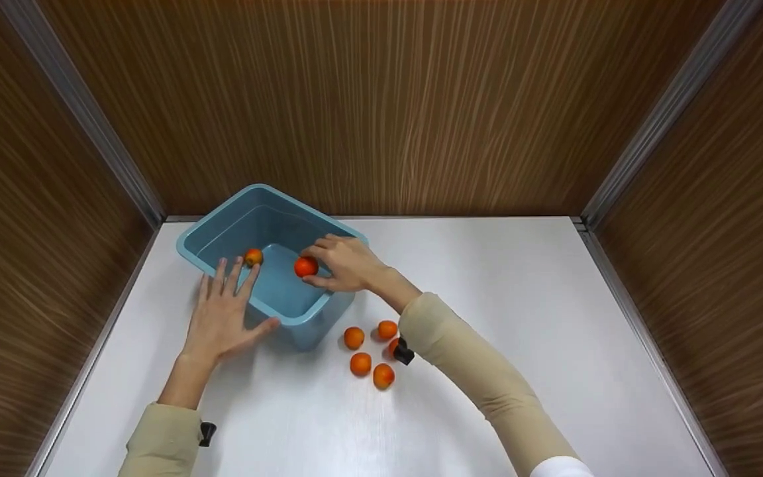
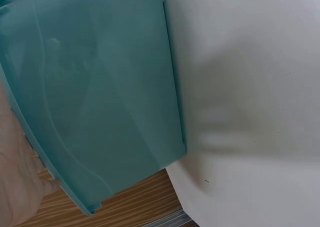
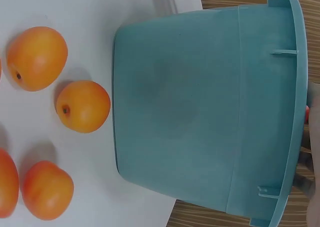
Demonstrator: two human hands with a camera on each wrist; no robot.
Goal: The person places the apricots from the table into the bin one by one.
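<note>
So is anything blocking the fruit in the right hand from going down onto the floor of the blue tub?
Nothing visible. The right hand holds the orange fruit inside the blue tub, with bare floor below it. The one other fruit inside lies off toward the left hand, which rests on the near rim.

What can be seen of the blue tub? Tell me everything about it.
The blue tub is a rectangular bin of what looks like smooth teal plastic, with a flared rim and small ribs beneath it. It stands upright and open on the white table, turned at an angle, near the back left. One orange fruit lies inside. The left hand rests flat on its near rim; the right hand holds a second fruit over its inside. More fruits lie on the table beside it.
</note>
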